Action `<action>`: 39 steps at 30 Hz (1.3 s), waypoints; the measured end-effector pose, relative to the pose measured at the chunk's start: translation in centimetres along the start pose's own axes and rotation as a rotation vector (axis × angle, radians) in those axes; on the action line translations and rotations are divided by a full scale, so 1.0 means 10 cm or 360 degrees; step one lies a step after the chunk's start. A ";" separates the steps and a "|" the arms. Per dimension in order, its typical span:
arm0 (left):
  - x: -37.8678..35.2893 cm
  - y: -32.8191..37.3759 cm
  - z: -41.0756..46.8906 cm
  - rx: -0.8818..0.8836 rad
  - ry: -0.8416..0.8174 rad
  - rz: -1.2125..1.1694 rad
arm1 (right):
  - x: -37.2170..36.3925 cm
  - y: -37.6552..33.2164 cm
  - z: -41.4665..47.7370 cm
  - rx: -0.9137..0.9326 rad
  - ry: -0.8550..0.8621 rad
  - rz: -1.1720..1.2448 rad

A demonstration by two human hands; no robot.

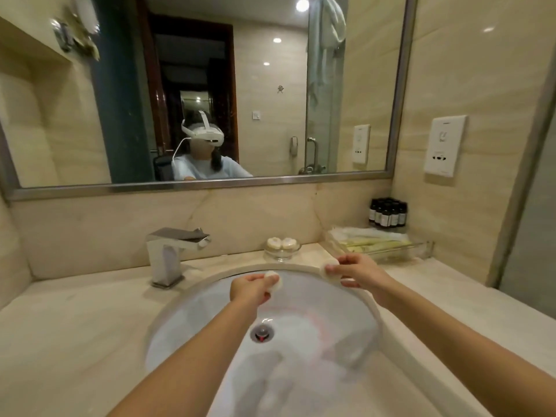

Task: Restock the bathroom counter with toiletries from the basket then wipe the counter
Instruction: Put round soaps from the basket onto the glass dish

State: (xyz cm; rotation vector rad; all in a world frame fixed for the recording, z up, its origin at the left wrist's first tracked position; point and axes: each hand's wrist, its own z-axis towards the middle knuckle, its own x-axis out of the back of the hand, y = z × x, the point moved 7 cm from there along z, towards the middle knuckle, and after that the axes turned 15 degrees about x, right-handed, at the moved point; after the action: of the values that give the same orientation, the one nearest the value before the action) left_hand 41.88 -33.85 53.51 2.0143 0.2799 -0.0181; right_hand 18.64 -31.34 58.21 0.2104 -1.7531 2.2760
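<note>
Both arms are stretched forward over the sink basin (pixel 210 311). A small round white soap (pixel 276 279) is pinched in the curled fingers of the left hand (pixel 249 288), above the basin's far side. A second round soap (pixel 328 269) is pinched by the right hand (pixel 358 270) at the basin's far right rim. Behind the basin, a glass dish (pixel 282 254) is set on the tabletop (pixel 75 326); two dish soaps (pixel 275 243) are held in it, side by side. At the right, a clear tray (pixel 391 255) is filled with pale packets, too blurred to count. Dark bottles (pixel 388 212) are clustered in the corner behind it, their number unclear. Four soaps are seen in all.
</note>
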 end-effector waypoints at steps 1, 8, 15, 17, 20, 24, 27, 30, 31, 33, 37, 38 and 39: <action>0.01 0.07 0.06 -0.0002 0.0018 -0.0015 | 0.00 0.00 0.10 -0.0001 0.0001 0.0000; -0.14 0.70 0.53 -0.0100 0.0071 0.0070 | -0.06 0.03 0.88 0.0041 0.0011 -0.0058; -0.33 0.82 1.06 -0.0162 0.0163 0.0301 | -0.41 0.22 1.52 0.0077 -0.0096 -0.0180; -0.34 0.80 1.15 -0.0161 0.0192 0.0343 | -0.47 0.24 1.62 0.0056 -0.0092 -0.0205; -0.35 0.82 1.25 -0.0175 0.0242 0.0426 | -0.55 0.27 1.72 0.0025 -0.0102 -0.0260; -0.44 0.86 1.33 -0.0170 0.0271 0.0511 | -0.65 0.36 1.80 -0.0025 -0.0158 -0.0380; -0.47 0.89 1.35 -0.0238 0.0377 0.0685 | -0.67 0.43 1.86 -0.0016 -0.0157 -0.0561; -0.50 0.94 1.29 -0.0364 0.0561 0.1019 | -0.64 0.40 1.84 0.0010 -0.0150 -0.0936; -0.52 0.96 1.28 -0.0397 0.0594 0.1101 | -0.64 0.38 1.82 0.0021 -0.0147 -0.1000; -0.53 0.95 1.27 -0.0419 0.0615 0.1213 | -0.62 0.36 1.78 0.0045 -0.0152 -0.1038; -0.51 0.90 1.28 -0.0411 0.0585 0.1340 | -0.61 0.38 1.72 0.0090 -0.0250 -0.1004; -0.50 0.90 1.27 -0.0422 0.0574 0.1360 | -0.61 0.39 1.72 0.0098 -0.0265 -0.0967; -0.48 0.89 1.27 -0.0444 0.0564 0.1380 | -0.59 0.41 1.72 0.0107 -0.0269 -0.0929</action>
State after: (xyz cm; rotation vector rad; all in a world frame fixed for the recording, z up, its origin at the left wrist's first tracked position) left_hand 40.41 -49.81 56.39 1.7045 -0.3699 0.8754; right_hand 22.36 -49.53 57.33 0.8296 -1.4344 1.9242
